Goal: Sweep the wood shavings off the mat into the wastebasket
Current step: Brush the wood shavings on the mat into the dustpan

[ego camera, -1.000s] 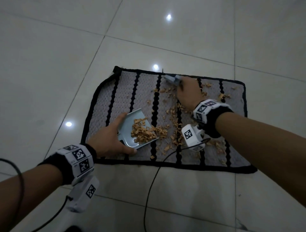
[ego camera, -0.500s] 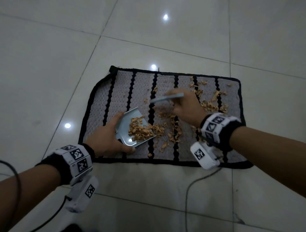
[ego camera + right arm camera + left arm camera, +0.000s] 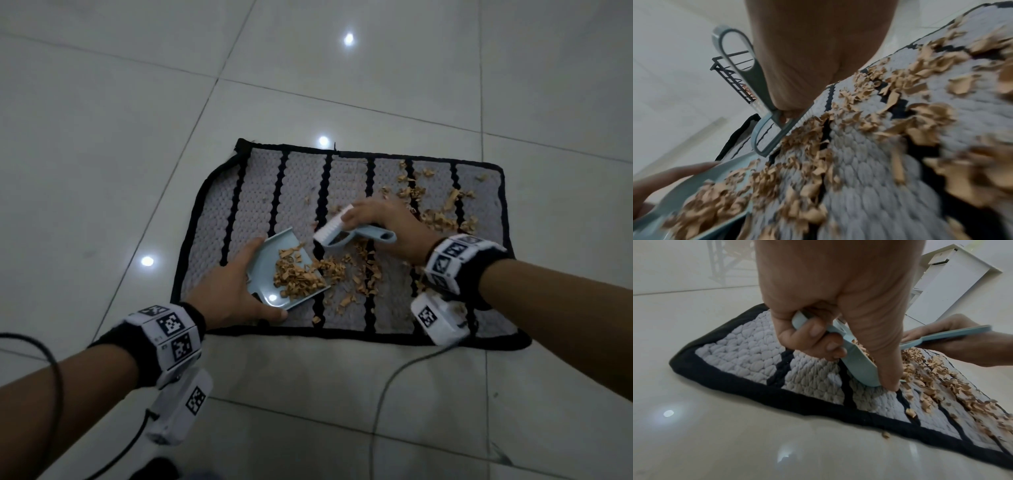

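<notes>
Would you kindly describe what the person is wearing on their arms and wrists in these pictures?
Both forearms are bare, with no sleeves. Each wrist carries a black wristband wrapped by a white band of square black-and-white marker tags. Beneath each wrist hangs a white boxy camera unit bearing another such tag, and a dark cable trails from each unit. The left hand and right hand are bare, without gloves.

Bare mat point(image 3: 260, 192) left of dustpan point(image 3: 270, 253); shavings point(image 3: 442, 219) crowd right
</notes>
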Demonstrator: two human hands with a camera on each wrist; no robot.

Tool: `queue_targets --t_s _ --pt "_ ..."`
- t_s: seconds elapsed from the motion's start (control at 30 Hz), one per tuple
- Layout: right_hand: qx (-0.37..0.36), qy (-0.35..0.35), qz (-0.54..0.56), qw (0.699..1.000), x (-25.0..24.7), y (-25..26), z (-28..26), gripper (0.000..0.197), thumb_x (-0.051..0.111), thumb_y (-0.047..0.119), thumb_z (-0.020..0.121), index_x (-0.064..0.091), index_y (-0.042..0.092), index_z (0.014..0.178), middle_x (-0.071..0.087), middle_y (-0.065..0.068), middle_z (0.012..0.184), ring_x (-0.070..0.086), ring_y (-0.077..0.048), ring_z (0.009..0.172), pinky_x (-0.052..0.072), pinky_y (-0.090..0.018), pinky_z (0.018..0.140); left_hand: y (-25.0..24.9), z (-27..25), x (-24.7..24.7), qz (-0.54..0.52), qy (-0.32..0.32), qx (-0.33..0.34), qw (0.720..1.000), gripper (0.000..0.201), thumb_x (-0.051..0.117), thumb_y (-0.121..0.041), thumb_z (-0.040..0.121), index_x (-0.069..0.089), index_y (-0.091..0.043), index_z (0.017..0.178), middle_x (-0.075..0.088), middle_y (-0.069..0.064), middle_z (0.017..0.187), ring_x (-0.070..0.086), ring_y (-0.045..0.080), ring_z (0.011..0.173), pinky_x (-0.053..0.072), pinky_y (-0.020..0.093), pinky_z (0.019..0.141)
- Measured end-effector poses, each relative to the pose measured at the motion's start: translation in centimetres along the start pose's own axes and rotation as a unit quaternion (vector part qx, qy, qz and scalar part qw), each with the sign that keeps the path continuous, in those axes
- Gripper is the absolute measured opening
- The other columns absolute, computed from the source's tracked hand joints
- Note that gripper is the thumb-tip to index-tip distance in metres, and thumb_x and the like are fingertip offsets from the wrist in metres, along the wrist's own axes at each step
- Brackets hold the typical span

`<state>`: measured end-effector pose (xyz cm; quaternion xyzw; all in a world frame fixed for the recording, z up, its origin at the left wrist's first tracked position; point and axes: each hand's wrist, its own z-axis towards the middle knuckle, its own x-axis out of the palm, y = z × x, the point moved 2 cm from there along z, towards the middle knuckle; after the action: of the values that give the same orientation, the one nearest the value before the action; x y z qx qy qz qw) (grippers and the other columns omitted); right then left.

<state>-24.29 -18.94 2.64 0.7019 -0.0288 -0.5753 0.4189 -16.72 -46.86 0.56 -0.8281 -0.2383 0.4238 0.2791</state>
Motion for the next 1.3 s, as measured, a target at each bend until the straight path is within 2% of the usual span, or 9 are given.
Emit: queue_targets --t_s 0.17,0.37,0.5,0.6,0.7,0.83,1.0,1.1,1.3 --pt "0.038 -0.030 0.025 0.999 -0.5 0.5 -2.4 0.028 0.056 -0.005 0.083 0.070 0.001 0.106 0.070 -0.017 0.103 0.064 -0.034 0.093 0.055 -0.051 0.079 0.1 -0.2 -0.8 0.042 0.007 0.002 0.999 0.128 0.091 -0.041 0.060 0.006 -0.029 0.155 0.048 -0.002 0.144 0.051 0.016 0.123 0.038 0.020 0.094" --pt "0.109 0.085 0.057 0.989 -1.5 2.5 -4.6 0.012 0.057 0.006 0.096 0.067 0.003 0.101 0.063 0.002 0.082 0.057 -0.003 0.069 0.043 -0.011 0.060 0.2 -0.3 -1.4 0.055 0.016 0.002 0.998 0.127 0.090 -0.043 0.060 0.007 -0.033 0.155 0.049 -0.006 0.140 0.052 0.017 0.121 0.042 0.023 0.090" --pt "0.131 0.184 0.037 0.974 -0.1 2.1 -5.5 0.014 0.059 0.015 0.095 0.067 0.004 0.090 0.063 -0.014 0.074 0.046 -0.015 0.053 0.036 -0.026 0.051 0.3 -0.2 -1.9 0.029 0.001 -0.003 1.000 0.124 0.090 -0.037 0.062 0.008 -0.030 0.155 0.040 -0.016 0.127 0.042 0.005 0.114 0.036 0.019 0.090" --pt "0.138 0.208 0.029 0.968 0.8 2.1 -5.2 0.013 0.058 0.016 0.096 0.066 0.007 0.089 0.056 -0.008 0.066 0.038 -0.012 0.047 0.031 -0.025 0.048 0.7 -0.4 -2.3 0.020 0.001 0.002 1.000 0.123 0.091 -0.035 0.061 0.012 -0.033 0.155 0.042 -0.017 0.127 0.043 0.005 0.113 0.039 0.015 0.086" --pt "0.148 0.153 0.034 0.977 0.2 1.9 -4.6 0.010 0.056 0.013 0.097 0.061 0.011 0.089 0.056 0.000 0.067 0.046 -0.016 0.053 0.036 -0.028 0.052 0.9 -1.0 -2.6 0.013 -0.010 0.000 1.000 0.123 0.092 -0.030 0.061 0.014 -0.030 0.155 0.041 -0.017 0.126 0.042 0.004 0.113 0.038 0.011 0.086" --pt "0.134 0.108 0.052 0.984 -0.5 2.4 -4.4 0.013 0.057 0.014 0.096 0.066 0.005 0.098 0.068 -0.016 0.086 0.060 -0.035 0.071 0.050 -0.047 0.062 1.9 -2.2 -2.6 0.000 -0.032 -0.008 0.999 0.118 0.092 -0.029 0.059 0.018 -0.039 0.150 0.038 -0.023 0.124 0.040 0.005 0.114 0.038 0.010 0.084" --pt "0.079 0.213 0.039 0.973 2.4 5.1 -5.0 0.013 0.058 0.020 0.095 0.066 0.012 0.090 0.062 -0.010 0.070 0.050 -0.020 0.054 0.037 -0.030 0.049 3.2 -3.5 -2.5 0.009 -0.026 -0.027 0.999 0.123 0.094 -0.030 0.057 0.017 -0.033 0.154 0.038 -0.016 0.130 0.040 0.007 0.114 0.037 0.018 0.090" --pt "0.096 0.212 0.024 0.972 3.2 4.9 -4.5 0.012 0.057 0.020 0.096 0.063 0.013 0.087 0.057 -0.006 0.065 0.044 -0.015 0.050 0.032 -0.023 0.047 3.4 -3.6 -2.3 0.006 -0.026 -0.018 0.999 0.121 0.094 -0.029 0.057 0.019 -0.032 0.152 0.039 -0.015 0.130 0.041 0.006 0.114 0.038 0.005 0.082" --pt "0.150 0.104 0.050 0.982 1.1 3.1 -3.5 0.018 0.056 0.015 0.095 0.065 0.000 0.093 0.065 -0.026 0.077 0.054 -0.040 0.062 0.038 -0.035 0.054 3.8 -3.5 -2.0 0.006 -0.030 0.003 1.000 0.123 0.094 -0.034 0.055 0.019 -0.030 0.153 0.039 -0.014 0.134 0.041 0.008 0.117 0.038 0.021 0.095"
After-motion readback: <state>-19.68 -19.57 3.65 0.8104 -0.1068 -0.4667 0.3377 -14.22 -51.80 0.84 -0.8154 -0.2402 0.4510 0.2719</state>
